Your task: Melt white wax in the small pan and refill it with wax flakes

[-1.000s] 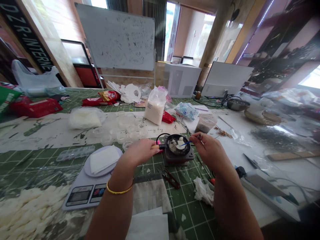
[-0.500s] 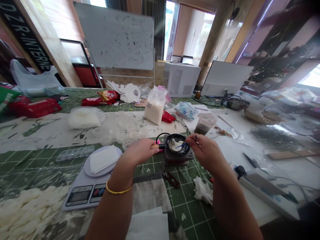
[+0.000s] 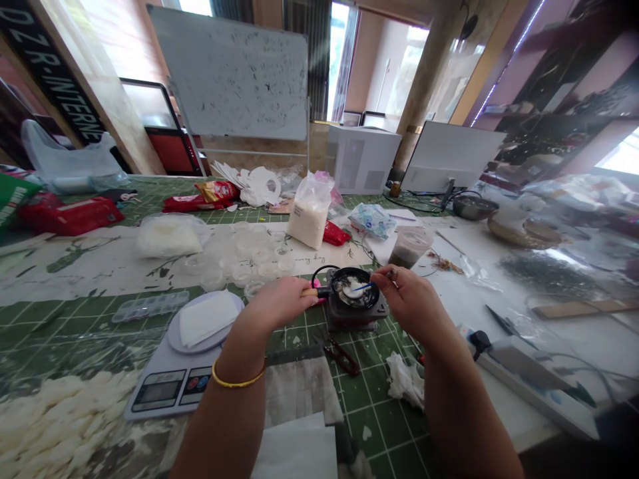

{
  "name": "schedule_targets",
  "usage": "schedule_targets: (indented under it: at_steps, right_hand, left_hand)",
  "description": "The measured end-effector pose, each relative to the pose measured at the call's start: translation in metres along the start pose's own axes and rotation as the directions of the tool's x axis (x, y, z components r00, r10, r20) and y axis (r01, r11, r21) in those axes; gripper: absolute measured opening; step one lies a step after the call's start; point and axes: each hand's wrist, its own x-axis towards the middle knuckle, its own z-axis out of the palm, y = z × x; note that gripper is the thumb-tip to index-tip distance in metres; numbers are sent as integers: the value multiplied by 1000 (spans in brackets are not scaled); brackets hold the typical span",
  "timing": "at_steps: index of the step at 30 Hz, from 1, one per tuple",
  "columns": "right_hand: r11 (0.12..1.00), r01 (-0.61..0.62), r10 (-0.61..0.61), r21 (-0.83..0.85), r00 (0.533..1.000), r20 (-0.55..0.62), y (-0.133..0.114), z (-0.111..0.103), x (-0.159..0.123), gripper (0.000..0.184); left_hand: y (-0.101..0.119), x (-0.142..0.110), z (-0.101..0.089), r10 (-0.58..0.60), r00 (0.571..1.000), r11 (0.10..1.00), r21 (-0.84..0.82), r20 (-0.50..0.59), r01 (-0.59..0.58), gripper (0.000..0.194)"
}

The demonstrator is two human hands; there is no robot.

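Note:
A small black pan (image 3: 375,299) sits on a compact dark hot plate (image 3: 352,319) near the middle of the table. My left hand (image 3: 284,299) is closed around the pan's handle (image 3: 314,292). Between the pinched fingers of my right hand (image 3: 404,289) is a thin blue stick (image 3: 363,287), its far end dipping into the pan. White, partly lumpy wax-like material (image 3: 352,291) lies in the pan, with wet-looking dark patches around it. A pair of dark red thread snips (image 3: 342,356) rests on the mat just below the hot plate.
On the left stands a kitchen scale (image 3: 167,372) with white sheets on it, beside a heap of whitish pieces (image 3: 60,419). A bag of white granules (image 3: 309,213) and a plastic cup (image 3: 410,246) are behind the pan. Crumpled tissue (image 3: 405,380) and a power strip (image 3: 534,379) lie to the right.
The blue stick's tip has shifted slightly within the pan, and the white material has moved and spread a little. Both hands stay in nearly the same place.

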Motion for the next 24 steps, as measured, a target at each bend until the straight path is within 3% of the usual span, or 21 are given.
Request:
schedule_targets:
  at_steps: [14, 20, 24]
  right_hand:
    - [1000, -19, 18, -23, 1000, -19, 3, 0, 1, 23]
    - [1000, 28, -28, 11, 1000, 5, 0, 3, 0, 24]
    - [1000, -11, 10, -25, 1000, -23, 2, 1, 2, 25]
  left_hand:
    - [-1, 0, 1, -2, 1000, 1000, -7, -8, 2, 32]
    - [0, -1, -1, 2, 1000, 1000, 14, 6, -2, 30]
    - [1, -2, -2, 10, 1000, 1000, 4, 11, -10, 31]
